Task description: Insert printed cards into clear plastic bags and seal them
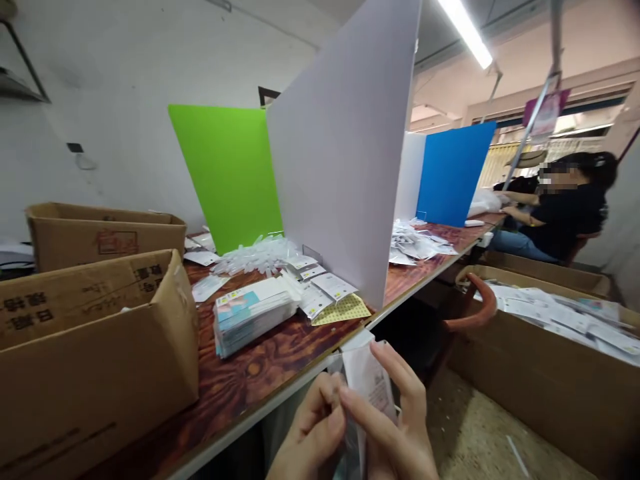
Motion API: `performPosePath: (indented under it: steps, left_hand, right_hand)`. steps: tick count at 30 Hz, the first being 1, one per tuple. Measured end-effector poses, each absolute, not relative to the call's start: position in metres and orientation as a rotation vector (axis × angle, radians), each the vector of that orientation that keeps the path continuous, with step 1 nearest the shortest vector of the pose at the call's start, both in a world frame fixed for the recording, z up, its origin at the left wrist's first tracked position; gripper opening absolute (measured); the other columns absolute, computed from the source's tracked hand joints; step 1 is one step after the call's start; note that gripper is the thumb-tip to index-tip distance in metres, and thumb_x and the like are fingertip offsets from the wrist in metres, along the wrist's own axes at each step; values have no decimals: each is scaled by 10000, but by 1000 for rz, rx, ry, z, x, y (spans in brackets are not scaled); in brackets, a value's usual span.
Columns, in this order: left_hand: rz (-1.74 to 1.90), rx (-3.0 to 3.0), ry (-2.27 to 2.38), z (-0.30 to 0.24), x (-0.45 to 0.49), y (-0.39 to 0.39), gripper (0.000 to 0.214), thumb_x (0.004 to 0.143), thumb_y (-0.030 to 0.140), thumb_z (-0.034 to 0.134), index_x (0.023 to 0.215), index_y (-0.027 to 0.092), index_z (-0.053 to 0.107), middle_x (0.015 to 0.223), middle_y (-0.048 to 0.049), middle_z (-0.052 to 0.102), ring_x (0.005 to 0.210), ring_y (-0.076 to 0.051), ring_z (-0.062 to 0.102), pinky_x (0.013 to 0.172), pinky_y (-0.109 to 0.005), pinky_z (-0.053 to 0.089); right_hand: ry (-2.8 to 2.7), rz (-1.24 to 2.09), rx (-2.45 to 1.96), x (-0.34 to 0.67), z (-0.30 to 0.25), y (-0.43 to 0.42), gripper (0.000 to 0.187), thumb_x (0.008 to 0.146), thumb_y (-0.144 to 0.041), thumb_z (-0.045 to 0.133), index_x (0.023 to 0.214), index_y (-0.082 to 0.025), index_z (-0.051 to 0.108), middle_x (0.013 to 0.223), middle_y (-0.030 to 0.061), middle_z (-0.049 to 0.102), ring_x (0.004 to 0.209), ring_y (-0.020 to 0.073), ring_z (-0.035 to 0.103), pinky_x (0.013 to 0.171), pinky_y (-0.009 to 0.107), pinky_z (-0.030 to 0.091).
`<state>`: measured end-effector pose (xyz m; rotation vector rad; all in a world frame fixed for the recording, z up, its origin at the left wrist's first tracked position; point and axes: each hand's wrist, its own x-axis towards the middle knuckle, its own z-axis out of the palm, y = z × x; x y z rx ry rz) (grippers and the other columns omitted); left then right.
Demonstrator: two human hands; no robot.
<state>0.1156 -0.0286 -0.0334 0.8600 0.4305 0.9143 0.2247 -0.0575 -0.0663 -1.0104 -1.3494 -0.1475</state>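
A clear plastic packet with a white printed card (367, 380) is held between my two hands, just off the table's front edge. My left hand (315, 427) pinches the packet's left side, fingers curled. Around the right side and top of it are the fingers of my right hand (395, 413), its index finger reaching across to the left fingertips. The packet's lower part is hidden behind the hands. Nearest on the table lies a stack of blue-and-white printed cards (255, 310). Beside it are several white packets (325, 290) on a yellow sticker sheet (345, 310).
A heap of clear plastic pieces (260, 255) lies before a green panel (230, 180). A tall white divider (345, 160) splits the table. Cardboard boxes stand left (100, 373) and right (540, 380), the right one holding packets. A chair arm (475, 307) juts out; another person (565, 207) sits beyond.
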Motion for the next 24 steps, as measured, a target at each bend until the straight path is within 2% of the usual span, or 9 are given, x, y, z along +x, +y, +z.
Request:
performPosePath:
  steps: [5,8,11,12,14,17,19,21,24]
  left_hand:
    - [883,749,270,-25,119,-35,154,713,332,821,706,237,700,724,39,513,714,-84,483,736,-187,385]
    - [832,765,297,-29,115,-32,142,735,356,802,775,251,714,760,36,549,711,-82,499,720,-187,383]
    - [825,760,313,-39,111,-25,131,755,356,783,815,270,704,757,42,580,710,-88,537,724,-193,406]
    - [851,761,295,-42,111,-22,122,761,348,776,801,267,693,749,43,585,715,-94,551,735,-199,418]
    - [905,768,274,-48,110,-17,120,780,340,750,783,255,665,743,36,596,743,-120,581,779,-233,444]
    - [896,788,318,-52,108,-10,170,775,372,741,792,242,633,790,9,644,859,-183,628,886,-318,452]
    - [871,825,342,-52,107,-7,236,750,435,741,794,234,627,844,-15,679,926,-224,641,926,-361,442]
    - [899,892,428,-52,106,-3,294,736,499,730,820,228,653,911,-42,712,973,-260,643,944,-382,437]
    - [944,1064,677,-51,104,3,343,730,544,723,848,222,726,930,-63,753,976,-290,653,913,-381,463]
  right_hand:
    - [-1442,-237,-1031,226,-65,-62,350,924,-182,520,1188,-400,594,1462,21,388,1344,316,375,979,513,444]
    - [-1456,-221,-1098,226,-63,-60,340,887,-130,489,1112,-346,622,1461,9,403,1332,282,394,1007,472,437]
    - [-1457,-188,-1125,226,-68,-54,404,877,-94,412,1099,-352,630,1520,-25,333,1390,270,331,1066,489,376]
    - [-1442,-121,-1122,226,-72,-51,429,887,-114,403,1175,-366,597,1548,-23,294,1417,278,300,1088,510,348]
    - [-1337,180,-1100,231,-81,-46,488,914,-224,441,1377,-375,423,1577,23,258,1435,291,293,1109,524,333]
    - [-1034,925,-985,241,-88,-42,826,850,-463,615,1497,-326,120,1463,129,456,1276,291,528,1000,459,473]
    - [-848,1259,-888,247,-85,-43,999,761,-539,716,1485,-303,68,1279,149,620,1039,282,676,842,419,549]
    - [-751,1338,-834,250,-78,-44,1097,700,-531,783,1472,-284,44,1123,135,696,872,264,714,737,383,559]
    - [-663,1284,-797,248,-72,-44,1144,655,-467,838,1456,-280,43,1058,115,720,807,240,718,705,348,548]
